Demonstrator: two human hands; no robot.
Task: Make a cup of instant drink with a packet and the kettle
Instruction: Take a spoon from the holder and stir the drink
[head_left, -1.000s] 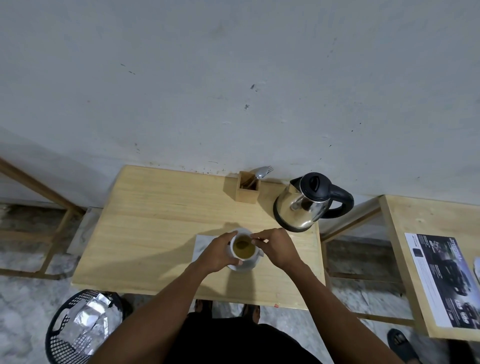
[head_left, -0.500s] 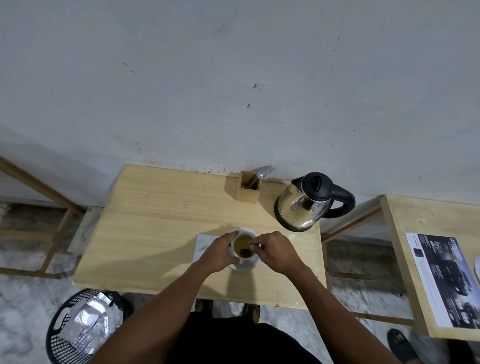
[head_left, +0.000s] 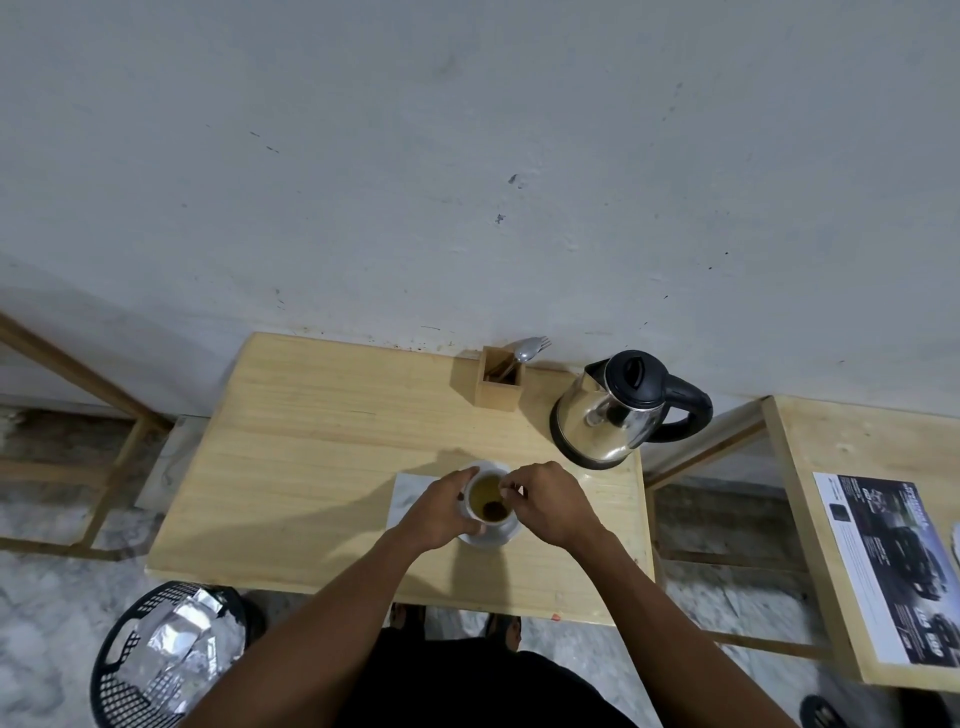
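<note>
Hands: left hand (head_left: 442, 510) wraps cup (head_left: 487, 500); right hand (head_left: 540, 503) pinches, perhaps something small, above the rim.

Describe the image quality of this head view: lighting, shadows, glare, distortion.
Head view: soft, dim, even light. The hands and arms throw a broad shadow leftward across the table. The kettle shows bright reflections on its steel body. Wide-angle distortion bends the table edges and the side table. The cup and left hand are fairly sharp; the frame's corners look softer.
</note>
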